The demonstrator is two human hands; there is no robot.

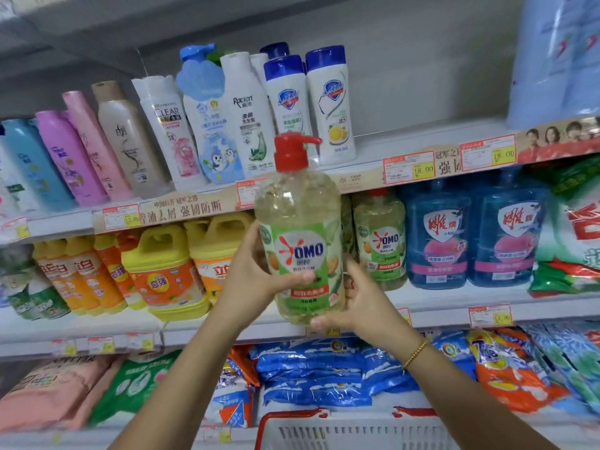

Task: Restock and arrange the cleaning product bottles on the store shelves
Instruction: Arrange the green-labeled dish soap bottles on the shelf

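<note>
I hold a clear OMO dish-soap bottle [298,228] with a red pump and green label upright in front of the middle shelf [454,298]. My left hand [256,274] grips its left side, thumb across the label. My right hand [354,303] cups its lower right side and base. Another OMO bottle [380,238] stands on the middle shelf just right of the held one. Behind the held bottle the shelf is hidden.
Yellow and orange detergent jugs [168,271] stand left on the middle shelf, blue bottles [438,235] to the right. Shampoo bottles [246,115] line the upper shelf. Detergent bags [311,375] fill the bottom shelf. A white basket with a red rim [354,430] sits below my arms.
</note>
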